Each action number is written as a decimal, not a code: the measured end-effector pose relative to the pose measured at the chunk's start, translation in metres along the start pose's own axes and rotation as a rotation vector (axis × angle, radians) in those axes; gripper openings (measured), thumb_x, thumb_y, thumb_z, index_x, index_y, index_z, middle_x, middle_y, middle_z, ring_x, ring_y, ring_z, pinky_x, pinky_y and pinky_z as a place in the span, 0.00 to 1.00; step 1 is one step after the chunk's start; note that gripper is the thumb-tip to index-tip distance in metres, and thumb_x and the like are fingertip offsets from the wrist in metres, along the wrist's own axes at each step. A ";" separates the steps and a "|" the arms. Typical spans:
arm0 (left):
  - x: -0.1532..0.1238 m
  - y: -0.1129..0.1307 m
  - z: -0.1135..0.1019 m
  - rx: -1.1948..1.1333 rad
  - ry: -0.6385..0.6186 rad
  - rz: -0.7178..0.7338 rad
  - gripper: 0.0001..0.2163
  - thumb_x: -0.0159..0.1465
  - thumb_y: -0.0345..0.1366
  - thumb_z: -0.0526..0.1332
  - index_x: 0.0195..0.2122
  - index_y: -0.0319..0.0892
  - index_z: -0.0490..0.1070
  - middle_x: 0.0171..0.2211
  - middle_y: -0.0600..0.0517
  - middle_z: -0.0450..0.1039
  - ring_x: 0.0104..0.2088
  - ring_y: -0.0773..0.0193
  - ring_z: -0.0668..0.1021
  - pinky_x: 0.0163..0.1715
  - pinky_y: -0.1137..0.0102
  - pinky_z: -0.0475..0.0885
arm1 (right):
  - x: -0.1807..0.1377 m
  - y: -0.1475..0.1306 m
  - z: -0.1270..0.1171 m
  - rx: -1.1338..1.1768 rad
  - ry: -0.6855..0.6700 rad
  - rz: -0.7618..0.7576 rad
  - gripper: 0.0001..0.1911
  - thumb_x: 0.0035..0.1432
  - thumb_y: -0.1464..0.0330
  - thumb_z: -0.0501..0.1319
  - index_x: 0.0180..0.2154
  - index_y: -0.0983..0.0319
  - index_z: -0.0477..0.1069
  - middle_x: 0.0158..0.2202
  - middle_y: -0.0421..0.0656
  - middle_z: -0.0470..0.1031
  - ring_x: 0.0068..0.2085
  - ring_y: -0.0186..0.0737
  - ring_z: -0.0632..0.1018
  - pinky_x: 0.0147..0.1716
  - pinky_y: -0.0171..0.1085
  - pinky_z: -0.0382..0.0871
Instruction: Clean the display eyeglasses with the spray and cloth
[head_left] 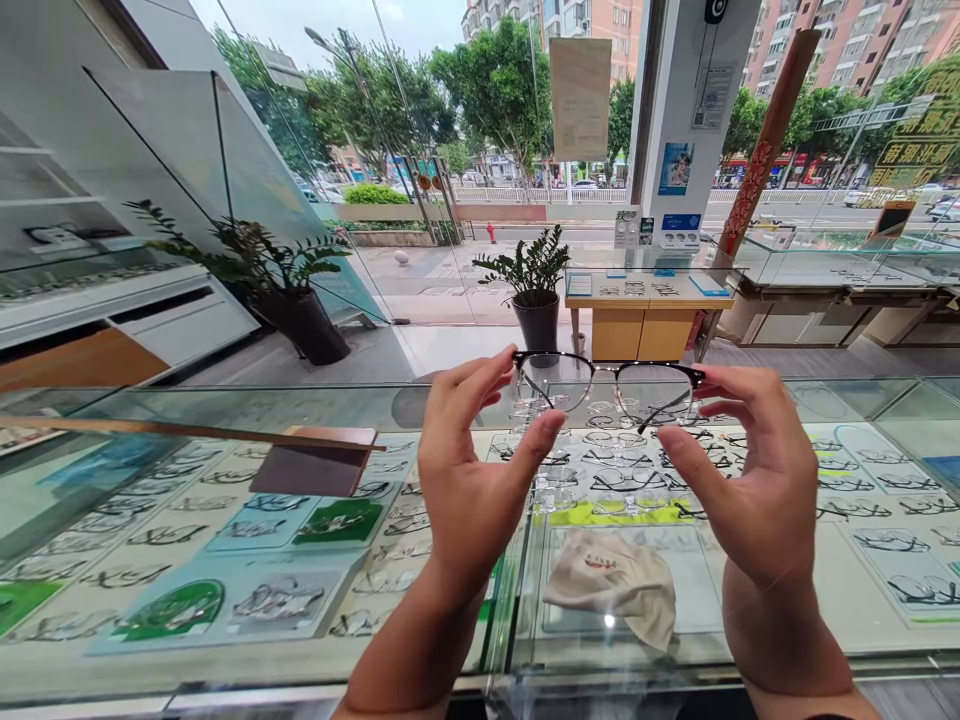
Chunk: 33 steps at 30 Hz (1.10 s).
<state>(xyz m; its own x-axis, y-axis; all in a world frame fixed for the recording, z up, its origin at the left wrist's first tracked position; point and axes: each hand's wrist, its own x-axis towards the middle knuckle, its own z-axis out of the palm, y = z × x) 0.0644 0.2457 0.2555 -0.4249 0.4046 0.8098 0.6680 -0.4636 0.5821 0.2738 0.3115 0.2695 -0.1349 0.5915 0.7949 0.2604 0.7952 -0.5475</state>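
Note:
A pair of black-rimmed glasses (607,385) is held up in front of me above a glass display counter (225,620). My left hand (472,480) pinches the left end of the frame between thumb and fingers. On the right end, my right hand (750,480) grips the frame the same way. The lenses face away from me and the temples fold toward me. Below my hands a crumpled beige cleaning cloth (611,590) lies on the counter glass.
Several rows of glasses lie inside the counter under the glass. A brown tray (315,465) rests on the counter at left. Two potted plants (536,290) stand on the floor beyond, with a yellow display table (645,310) and more glass cases by the shop window.

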 end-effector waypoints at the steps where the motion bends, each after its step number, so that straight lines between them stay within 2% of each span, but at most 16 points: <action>1: 0.000 0.000 0.000 -0.006 -0.002 -0.003 0.23 0.64 0.44 0.73 0.60 0.51 0.77 0.52 0.47 0.76 0.52 0.55 0.78 0.55 0.57 0.77 | 0.000 0.000 0.000 -0.003 0.001 0.001 0.20 0.62 0.60 0.70 0.55 0.54 0.74 0.49 0.46 0.77 0.46 0.48 0.78 0.45 0.51 0.79; 9: 0.000 -0.002 0.002 -0.036 0.049 0.049 0.22 0.62 0.41 0.75 0.58 0.50 0.79 0.50 0.47 0.76 0.50 0.57 0.78 0.52 0.59 0.77 | 0.001 0.002 0.000 0.009 -0.007 0.011 0.20 0.62 0.60 0.70 0.55 0.54 0.75 0.49 0.46 0.77 0.47 0.48 0.79 0.43 0.49 0.79; 22: -0.002 -0.005 0.002 -0.036 0.020 0.015 0.23 0.61 0.45 0.75 0.57 0.48 0.76 0.50 0.47 0.77 0.50 0.56 0.79 0.53 0.60 0.74 | 0.003 0.004 0.002 0.013 -0.013 0.031 0.20 0.64 0.59 0.68 0.56 0.53 0.75 0.50 0.46 0.78 0.49 0.49 0.80 0.44 0.50 0.80; 33: 0.000 -0.002 0.004 0.025 0.115 0.144 0.24 0.60 0.45 0.76 0.55 0.46 0.76 0.47 0.49 0.77 0.49 0.56 0.79 0.50 0.60 0.76 | 0.006 0.008 0.005 0.015 -0.084 0.065 0.22 0.65 0.56 0.68 0.58 0.53 0.74 0.53 0.47 0.81 0.50 0.50 0.81 0.46 0.51 0.79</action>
<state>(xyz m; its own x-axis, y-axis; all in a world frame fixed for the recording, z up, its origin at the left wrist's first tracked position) 0.0660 0.2497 0.2540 -0.3894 0.2418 0.8888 0.7417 -0.4898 0.4582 0.2706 0.3222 0.2685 -0.1983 0.6508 0.7329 0.2574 0.7561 -0.6018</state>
